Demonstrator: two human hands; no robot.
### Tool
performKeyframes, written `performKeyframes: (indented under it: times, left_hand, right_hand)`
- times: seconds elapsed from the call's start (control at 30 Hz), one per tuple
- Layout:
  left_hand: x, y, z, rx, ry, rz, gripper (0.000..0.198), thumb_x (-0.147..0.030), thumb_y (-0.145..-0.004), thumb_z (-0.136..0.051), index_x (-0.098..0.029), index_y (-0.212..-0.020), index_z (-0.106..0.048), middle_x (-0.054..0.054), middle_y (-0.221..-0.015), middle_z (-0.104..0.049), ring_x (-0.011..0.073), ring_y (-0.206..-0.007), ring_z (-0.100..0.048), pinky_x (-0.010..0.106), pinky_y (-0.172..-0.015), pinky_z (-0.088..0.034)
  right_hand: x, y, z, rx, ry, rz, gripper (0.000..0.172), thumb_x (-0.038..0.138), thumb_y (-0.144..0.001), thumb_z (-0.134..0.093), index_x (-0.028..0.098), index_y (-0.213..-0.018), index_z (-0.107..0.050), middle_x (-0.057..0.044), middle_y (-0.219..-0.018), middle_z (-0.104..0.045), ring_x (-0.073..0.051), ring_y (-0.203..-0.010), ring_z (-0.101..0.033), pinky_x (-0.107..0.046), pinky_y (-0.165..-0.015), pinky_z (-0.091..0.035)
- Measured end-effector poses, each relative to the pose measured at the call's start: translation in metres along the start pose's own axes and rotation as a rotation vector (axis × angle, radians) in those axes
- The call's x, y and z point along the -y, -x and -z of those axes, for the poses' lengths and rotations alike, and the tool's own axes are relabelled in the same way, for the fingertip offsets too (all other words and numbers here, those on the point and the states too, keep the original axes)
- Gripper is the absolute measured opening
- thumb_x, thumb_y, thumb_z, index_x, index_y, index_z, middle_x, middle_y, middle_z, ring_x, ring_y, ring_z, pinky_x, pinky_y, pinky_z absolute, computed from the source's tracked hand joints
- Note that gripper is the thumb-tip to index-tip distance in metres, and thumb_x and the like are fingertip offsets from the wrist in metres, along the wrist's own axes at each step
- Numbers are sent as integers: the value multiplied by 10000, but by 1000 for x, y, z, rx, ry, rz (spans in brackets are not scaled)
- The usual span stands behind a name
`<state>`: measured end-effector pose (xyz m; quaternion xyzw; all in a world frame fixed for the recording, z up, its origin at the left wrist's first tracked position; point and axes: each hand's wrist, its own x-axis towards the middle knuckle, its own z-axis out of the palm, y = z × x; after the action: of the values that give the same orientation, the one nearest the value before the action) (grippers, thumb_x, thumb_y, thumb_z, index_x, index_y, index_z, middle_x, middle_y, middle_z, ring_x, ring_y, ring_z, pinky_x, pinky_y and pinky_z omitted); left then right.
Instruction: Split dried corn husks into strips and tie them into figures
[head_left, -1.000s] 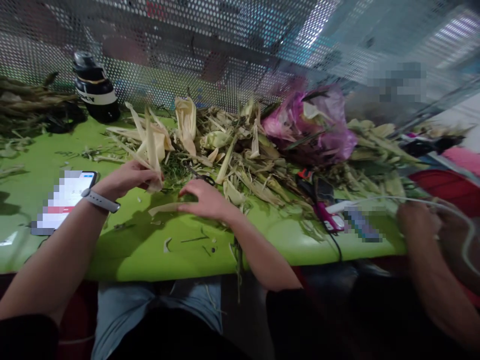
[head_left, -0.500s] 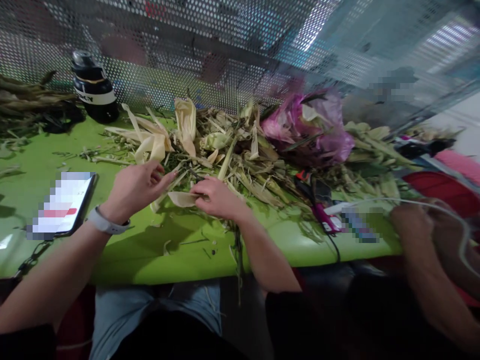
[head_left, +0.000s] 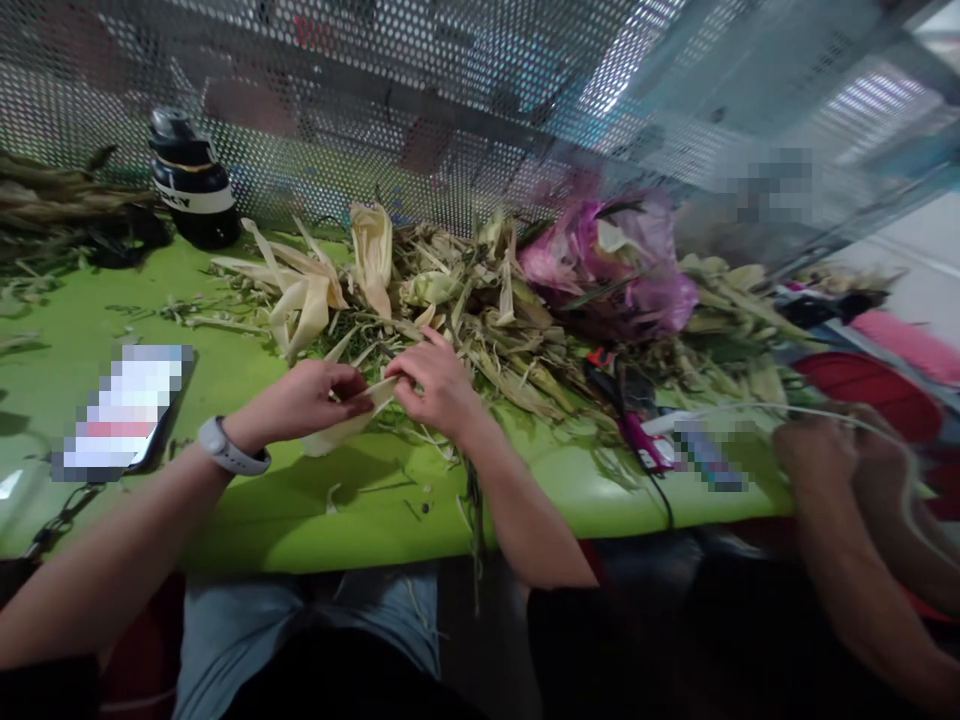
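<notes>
A pale strip of corn husk (head_left: 382,394) stretches between my two hands above the near part of the green table. My left hand (head_left: 319,402), with a watch on the wrist, pinches its left end. At the other end the fingers of my right hand (head_left: 439,388) are closed on it, the index finger lifted away. Part of the pale husk hangs below my left hand. Just beyond my hands lies a heap of dry corn husks (head_left: 525,375), with a folded husk (head_left: 371,255) standing up in it.
On the green table (head_left: 300,535) a phone (head_left: 139,410) lies left and a dark bottle (head_left: 195,190) stands behind. A pink plastic bag (head_left: 570,255) sits in the husks. Scissors (head_left: 607,380) lie right, near another person's hands (head_left: 817,445). A perforated metal screen (head_left: 315,130) rises behind.
My left hand has moved right and down and now grips the husk that my right hand held alone. My right hand has shifted slightly right, its index finger raised.
</notes>
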<state>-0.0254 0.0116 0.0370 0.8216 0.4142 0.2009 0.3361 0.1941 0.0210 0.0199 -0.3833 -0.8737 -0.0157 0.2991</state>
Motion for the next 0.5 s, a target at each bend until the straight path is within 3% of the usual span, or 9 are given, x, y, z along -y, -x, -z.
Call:
performKeyframes:
  times: [0.07, 0.13, 0.2, 0.23, 0.3, 0.4, 0.5]
  left_hand:
    - [-2, -1, -6, -105, 3, 14, 317, -464, -801, -628, -160, -730, -683, 1, -624, -606, 106, -549, -469, 226, -532, -342]
    - [-2, -3, -9, -222, 80, 67, 370, -512, -797, -636, -156, -705, -672, 8, -630, -596, 108, -558, -466, 228, -527, -345]
    - [-2, -4, -12, -327, 185, 124, 395, -541, -784, -647, -153, -720, -674, 20, -670, -611, 114, -581, -482, 227, -523, -353]
    - [-1, -5, -13, -366, 230, 143, 399, -546, -777, -657, -151, -726, -674, 24, -682, -615, 116, -590, -489, 227, -522, -357]
    - [1, -6, -17, -394, 290, 150, 396, -541, -761, -679, -146, -732, -677, 28, -692, -624, 119, -606, -500, 227, -532, -370]
    - [6, -8, -24, -374, 360, 126, 387, -527, -734, -713, -142, -763, -686, 34, -716, -644, 121, -631, -521, 228, -555, -394]
    - [11, -9, -24, -276, 498, 154, 378, -508, -720, -733, -143, -802, -678, 27, -709, -645, 103, -589, -515, 213, -521, -390]
  right_hand:
    - [5, 0, 1, -98, 17, -39, 151, 204, -857, -458, 236, -880, -603, -46, -892, -661, -217, -909, -593, -491, -1089, -326]
    - [10, 1, 4, -303, 16, -169, 131, 289, -877, -488, 234, -909, -603, -87, -978, -641, -254, -1020, -570, -488, -1047, -356]
    - [14, 2, 7, -429, -61, -331, 202, 407, -889, -511, 228, -836, -587, -95, -912, -620, -259, -988, -568, -454, -962, -412]
    - [15, 2, 7, -402, -144, -402, 271, 463, -891, -510, 225, -776, -568, -78, -826, -602, -242, -909, -575, -419, -892, -444]
    - [16, 2, 3, -192, -371, -512, 386, 550, -882, -504, 214, -695, -534, -27, -672, -546, -184, -722, -552, -338, -727, -463]
    - [15, 0, -6, 113, -697, -559, 424, 601, -847, -535, 190, -753, -580, 6, -647, -553, -134, -607, -523, -276, -599, -434]
    - [11, -1, -12, 122, -832, -536, 412, 579, -852, -541, 175, -863, -621, -1, -691, -592, -128, -615, -547, -266, -597, -443]
